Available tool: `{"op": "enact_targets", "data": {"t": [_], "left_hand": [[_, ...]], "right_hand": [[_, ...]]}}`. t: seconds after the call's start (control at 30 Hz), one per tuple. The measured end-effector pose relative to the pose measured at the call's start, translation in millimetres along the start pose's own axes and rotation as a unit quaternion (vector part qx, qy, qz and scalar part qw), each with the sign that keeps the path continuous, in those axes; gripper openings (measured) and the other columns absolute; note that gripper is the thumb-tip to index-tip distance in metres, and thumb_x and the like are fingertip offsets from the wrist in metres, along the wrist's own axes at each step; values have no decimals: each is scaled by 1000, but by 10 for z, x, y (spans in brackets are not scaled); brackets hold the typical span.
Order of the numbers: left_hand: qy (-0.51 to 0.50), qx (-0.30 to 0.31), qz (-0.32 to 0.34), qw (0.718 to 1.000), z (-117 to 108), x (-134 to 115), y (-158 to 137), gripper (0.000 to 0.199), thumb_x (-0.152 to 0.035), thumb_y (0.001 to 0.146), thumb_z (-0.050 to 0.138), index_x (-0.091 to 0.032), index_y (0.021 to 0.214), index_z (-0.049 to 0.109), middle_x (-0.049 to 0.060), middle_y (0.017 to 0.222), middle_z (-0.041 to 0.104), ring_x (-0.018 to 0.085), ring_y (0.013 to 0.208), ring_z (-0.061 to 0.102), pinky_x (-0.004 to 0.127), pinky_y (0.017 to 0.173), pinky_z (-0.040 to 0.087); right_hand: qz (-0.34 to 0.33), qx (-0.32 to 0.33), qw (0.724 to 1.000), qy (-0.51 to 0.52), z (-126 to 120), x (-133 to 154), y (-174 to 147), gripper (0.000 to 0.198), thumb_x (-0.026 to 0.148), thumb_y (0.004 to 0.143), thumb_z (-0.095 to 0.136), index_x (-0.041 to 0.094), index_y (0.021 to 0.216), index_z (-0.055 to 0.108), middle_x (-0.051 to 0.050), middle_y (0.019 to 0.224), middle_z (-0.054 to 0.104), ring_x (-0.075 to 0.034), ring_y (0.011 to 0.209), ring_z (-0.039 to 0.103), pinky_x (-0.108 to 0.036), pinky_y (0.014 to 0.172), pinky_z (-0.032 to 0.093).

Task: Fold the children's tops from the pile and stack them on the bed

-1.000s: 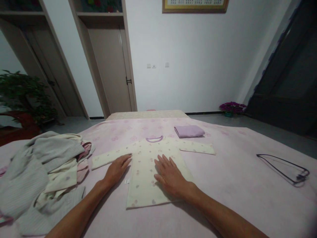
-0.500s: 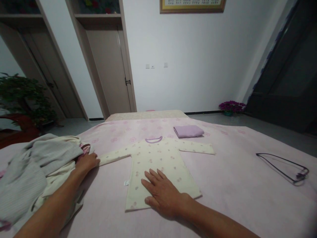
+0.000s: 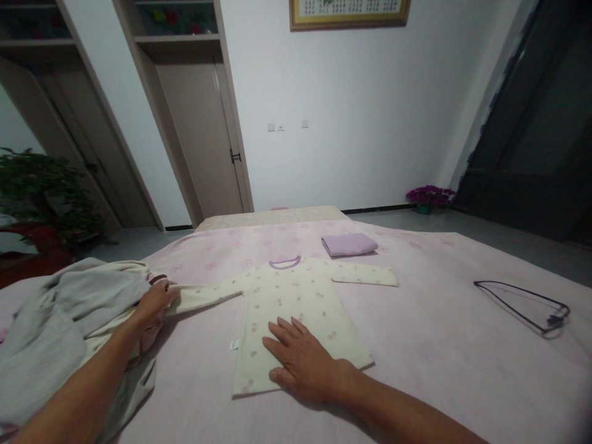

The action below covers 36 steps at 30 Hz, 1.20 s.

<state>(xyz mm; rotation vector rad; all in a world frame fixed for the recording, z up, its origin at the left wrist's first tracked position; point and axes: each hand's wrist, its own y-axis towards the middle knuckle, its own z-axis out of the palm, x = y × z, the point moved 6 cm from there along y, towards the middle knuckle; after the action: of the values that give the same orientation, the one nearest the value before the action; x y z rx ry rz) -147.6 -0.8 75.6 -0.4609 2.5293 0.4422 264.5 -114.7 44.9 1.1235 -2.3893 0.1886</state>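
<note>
A cream long-sleeved shirt with small printed motifs and a purple neckline lies spread out, collar away from me. My right hand rests flat on its lower front, fingers spread. At the end of the left-hand sleeve, my left hand has its fingers closed on the cuff, partly hidden by the hand itself. That hand is right beside a heap of grey and cream clothes. Beyond the shirt's collar sits a folded purple cloth.
A pink patterned bed cover lies under everything. To the right is a black thin-framed object, apparently a hanger. Past the bed stand a door, a leafy plant and a pot of purple flowers.
My left hand has moved a little left, and the sleeve now stretches farther and looks fuller near the cuff. My right hand stays on the shirt. The view has shifted slightly.
</note>
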Motion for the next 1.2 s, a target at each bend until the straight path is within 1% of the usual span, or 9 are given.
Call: {"op": "enact_targets", "data": {"t": [0.17,0.23,0.3,0.4,0.5,0.63,0.77,0.9,1.2], "left_hand": [[-192,37,44,980,136,-698,-141,40,-44,72,60,-15,100,63,3,87,68,18,76,60,25,65,45],[-294,71,52,952,286,-1134,-378,52,-49,69,66,-14,108,61,2,85,66,16,69,58,24,59,44],[-349,133,58,926,530,-1556,-698,58,-49,69,69,-14,114,60,0,78,63,14,64,57,24,56,44],[-394,255,78,880,980,-2013,-1221,61,-44,69,73,-14,120,58,1,83,64,15,70,62,28,65,51],[-397,364,88,838,1306,-2165,-1624,61,-44,70,75,-16,121,58,10,104,67,22,91,67,35,80,54],[-330,335,126,873,1179,-2006,-1733,51,-47,80,64,-18,122,57,11,111,66,22,96,66,33,79,52],[-72,252,187,947,780,-1661,-1654,28,-43,89,47,-23,104,61,5,94,69,19,81,63,29,72,45],[154,239,170,944,609,-1328,-1665,32,-50,90,46,-23,84,63,5,82,70,23,77,63,30,67,37],[75,266,121,954,868,-1174,-1854,16,-38,81,52,-22,76,55,0,76,68,19,72,60,27,61,30]], "right_hand": [[65,-68,981,168,-23,-242,119,46,39,93,52,24,136,59,-11,148,51,-25,141,39,-47,120,21],[122,-128,926,332,-78,-392,179,45,40,92,53,21,132,60,-14,141,57,-25,131,52,-46,112,36],[155,-175,839,492,-117,-498,220,47,44,91,56,22,132,57,-14,142,55,-25,125,56,-43,102,47],[174,-177,727,640,-110,-561,263,45,48,90,59,21,126,57,-14,136,59,-22,111,65,-36,87,56],[189,-163,681,688,-61,-599,289,34,39,88,65,15,112,60,-12,105,70,-16,82,69,-24,65,57],[226,-186,663,689,2,-665,303,25,28,85,65,11,104,60,-8,84,70,-14,65,67,-20,49,55],[258,-218,666,665,1,-707,311,26,15,76,63,12,102,61,-6,80,69,-13,56,62,-21,43,54],[285,-248,676,633,-103,-836,357,22,10,70,62,16,91,60,-1,72,66,-10,52,56,-18,40,46],[265,-284,699,600,-752,-1186,740,19,17,76,61,16,95,62,-3,79,71,-12,60,61,-18,46,40]]}}
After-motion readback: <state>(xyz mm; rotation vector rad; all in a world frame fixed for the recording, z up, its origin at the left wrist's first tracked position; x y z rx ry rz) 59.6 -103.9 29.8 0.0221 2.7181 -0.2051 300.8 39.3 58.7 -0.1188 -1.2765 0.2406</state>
